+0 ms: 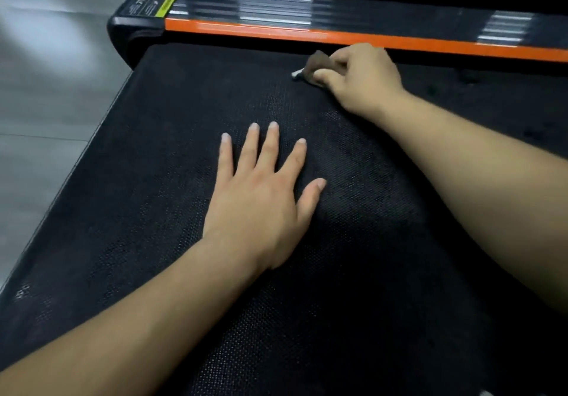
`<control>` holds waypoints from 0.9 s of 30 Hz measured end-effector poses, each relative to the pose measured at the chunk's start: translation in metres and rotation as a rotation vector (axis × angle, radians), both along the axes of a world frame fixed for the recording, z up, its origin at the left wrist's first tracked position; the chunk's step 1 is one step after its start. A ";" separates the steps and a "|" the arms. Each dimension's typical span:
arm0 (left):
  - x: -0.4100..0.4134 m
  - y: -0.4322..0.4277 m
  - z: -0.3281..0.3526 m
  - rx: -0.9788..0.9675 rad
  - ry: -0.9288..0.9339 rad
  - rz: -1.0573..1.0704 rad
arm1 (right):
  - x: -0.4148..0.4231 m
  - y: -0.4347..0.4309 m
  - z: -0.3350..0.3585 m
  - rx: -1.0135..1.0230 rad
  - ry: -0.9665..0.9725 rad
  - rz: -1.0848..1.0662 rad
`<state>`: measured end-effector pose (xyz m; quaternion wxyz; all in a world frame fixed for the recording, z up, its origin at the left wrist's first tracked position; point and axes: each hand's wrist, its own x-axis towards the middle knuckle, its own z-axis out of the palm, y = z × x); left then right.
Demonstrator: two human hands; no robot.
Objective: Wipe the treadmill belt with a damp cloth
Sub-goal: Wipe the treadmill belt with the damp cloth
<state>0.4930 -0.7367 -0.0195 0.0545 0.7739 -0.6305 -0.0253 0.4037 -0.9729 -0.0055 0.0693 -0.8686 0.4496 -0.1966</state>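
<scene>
Grey floor (pixel 46 88) runs along the belt's left edge. The far side rail (pixel 399 17) is black with an orange stripe (pixel 276 31) and has a yellow label (pixel 170 0) at its left end.

Treadmill belt (pixel 153 149): black, textured, fills most of the view.

Left hand (pixel 261 199): palm down, flat on mid-belt, fingers straight and spread, thumb out to the right, holding nothing. Forearm comes in from the bottom-left corner.

Cloth (pixel 318 59): small brown wad with a white bit sticking out on its left. It sits on the belt at the far edge, just below the orange stripe.

Right hand (pixel 359 79): fingers and thumb curled around the cloth, knuckles up, pressing it onto the belt. Forearm reaches in diagonally from the right edge, above the belt. A few darker patches on the belt right of that wrist.
</scene>
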 end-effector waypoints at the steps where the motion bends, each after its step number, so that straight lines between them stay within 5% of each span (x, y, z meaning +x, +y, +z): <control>1: 0.000 0.000 0.000 0.005 0.013 -0.016 | -0.007 -0.010 0.004 -0.013 0.032 -0.071; 5: 0.000 -0.002 -0.002 0.036 0.029 -0.011 | -0.035 -0.032 0.010 -0.025 0.019 -0.387; 10: 0.002 -0.004 -0.002 0.048 0.016 0.001 | -0.044 -0.014 0.004 0.022 0.004 -0.106; 15: 0.000 -0.002 -0.001 0.040 0.019 0.005 | -0.064 -0.026 0.013 0.013 -0.015 -0.356; 20: 0.000 -0.003 0.000 0.051 0.010 0.013 | -0.076 0.011 0.006 0.071 -0.002 -0.003; 24: 0.000 -0.002 0.000 0.053 0.033 0.013 | -0.087 -0.017 0.020 0.051 -0.044 -0.302; 27: -0.001 -0.003 0.000 0.051 0.036 0.014 | -0.081 0.019 0.006 0.008 -0.044 -0.166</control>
